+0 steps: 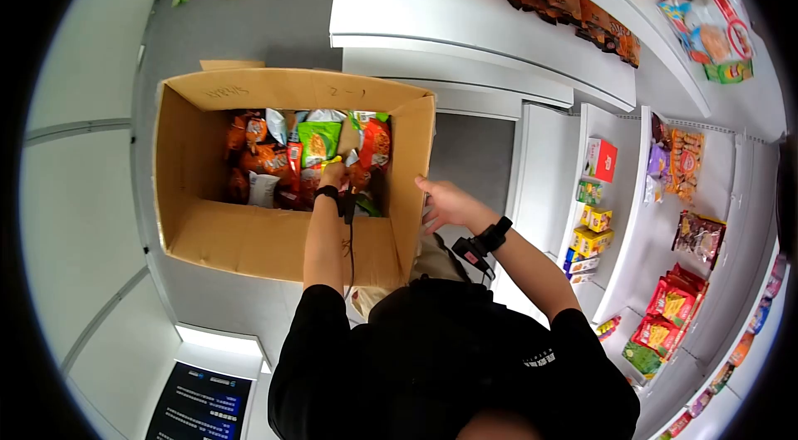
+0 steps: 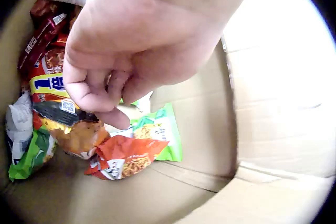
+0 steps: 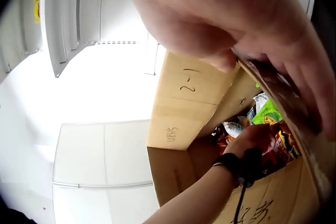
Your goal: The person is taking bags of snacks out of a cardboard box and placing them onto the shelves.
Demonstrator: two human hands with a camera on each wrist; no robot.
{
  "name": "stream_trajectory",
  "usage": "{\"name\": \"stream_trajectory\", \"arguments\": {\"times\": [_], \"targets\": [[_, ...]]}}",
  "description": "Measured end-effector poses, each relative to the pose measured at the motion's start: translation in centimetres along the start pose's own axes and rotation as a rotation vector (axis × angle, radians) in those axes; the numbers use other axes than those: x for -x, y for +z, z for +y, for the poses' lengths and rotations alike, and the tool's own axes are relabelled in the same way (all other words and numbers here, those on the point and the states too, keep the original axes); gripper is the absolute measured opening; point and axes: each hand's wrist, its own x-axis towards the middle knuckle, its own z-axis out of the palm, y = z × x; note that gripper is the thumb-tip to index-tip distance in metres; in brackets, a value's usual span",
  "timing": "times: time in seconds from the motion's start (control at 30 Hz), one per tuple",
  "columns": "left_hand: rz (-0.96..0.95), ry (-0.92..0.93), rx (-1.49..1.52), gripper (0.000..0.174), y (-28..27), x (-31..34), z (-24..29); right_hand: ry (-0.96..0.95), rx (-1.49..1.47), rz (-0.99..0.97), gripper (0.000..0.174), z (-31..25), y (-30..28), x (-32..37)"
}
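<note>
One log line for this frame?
left hand: pinches snack bag inside box | right hand: grips box edge

Head looks down; 2 close wrist views share the box [image 1: 249, 244].

Handwritten "2-1" on cardboard box [image 1: 274, 91], "1" on snack packet [image 2: 48, 84]

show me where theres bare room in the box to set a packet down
Bare cardboard runs between the snack packets and the near edge of the box. The far end is crowded, where the left hand pinches a packet.
</note>
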Motion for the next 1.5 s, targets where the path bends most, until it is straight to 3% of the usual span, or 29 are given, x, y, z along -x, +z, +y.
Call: {"name": "stream_trajectory", "arguments": {"times": [0.1, 0.23, 0.27, 0.3, 0.33, 0.53, 0.63, 0.73, 0.87, 1.03, 1.1, 1.13, 1.23, 1.27, 1.4, 1.5], "targets": [[-0.064, -0.074, -0.029, 0.016, -1.7, 5.4, 2.8, -0.05, 0.086, 0.114, 0.067, 1.0, 0.4, -0.9], [0.02, 0.15, 0.233, 0.019, -2.9, 14.0, 3.2, -0.156, 0.17, 0.185, 0.072, 1.7, 1.4, 0.3], [-0.12, 0.148, 0.301, 0.018, -3.9, 14.7, 2.9, -0.209, 0.211, 0.174, 0.074, 2.6, 1.0, 0.0], [-0.156, 0.265, 0.318, 0.018, -4.2, 16.5, 2.1, -0.265, 0.256, 0.168, 0.075, 3.4, 0.7, -0.6], [-0.187, 0.284, 0.335, 0.02, -4.4, 18.2, 1.5, -0.33, 0.254, 0.281, 0.076, 4.7, 1.1, -1.0], [-0.499, 0.366, 0.552, 0.029, -3.9, 33.0, -6.7, -0.792, 0.167, 0.385, 0.053, 12.0, 4.2, 1.0], [-0.629, 0.42, 0.647, 0.032, -2.2, 38.4, -11.6, -0.752, 0.032, 0.259, 0.043, 14.3, 6.4, 4.6], [-0.775, 0.393, 0.749, 0.033, 0.2, 41.4, -16.0, -0.651, -0.198, -0.211, 0.035, 16.4, 8.2, 9.1], [-0.795, 0.394, 0.752, 0.032, 3.4, 42.3, -18.9, -0.677, -0.238, -0.284, 0.032, 18.3, 6.4, 10.5], [-0.528, 0.498, 0.362, 0.035, 9.4, 42.8, -19.6, -0.802, -0.162, -0.113, 0.028, 19.4, 0.5, 14.8], [-0.323, 0.547, 0.143, 0.04, 13.2, 42.9, -19.1, -0.834, -0.151, -0.067, 0.029, 20.5, -3.0, 16.4], [-0.275, 0.61, 0.028, 0.051, 15.6, 43.9, -18.6, -0.851, -0.148, -0.045, 0.03, 21.0, -4.6, 18.0], [-0.432, 0.783, -0.028, 0.056, 24.5, 46.7, -17.2, -0.975, -0.081, 0.012, 0.03, 23.2, -10.2, 20.8], [-0.412, 0.793, -0.109, 0.046, 26.8, 45.6, -16.6, -1.021, -0.044, 0.047, 0.03, 24.0, -12.2, 21.3], [-0.421, 0.818, -0.211, 0.042, 36.9, 46.0, -15.9, -1.117, -0.038, 0.171, 0.027, 26.4, -18.1, 25.2], [-0.443, 0.79, -0.239, 0.042, 40.6, 46.0, -16.2, -1.075, -0.141, 0.142, 0.033, 27.5, -21.8, 27.5]]}}
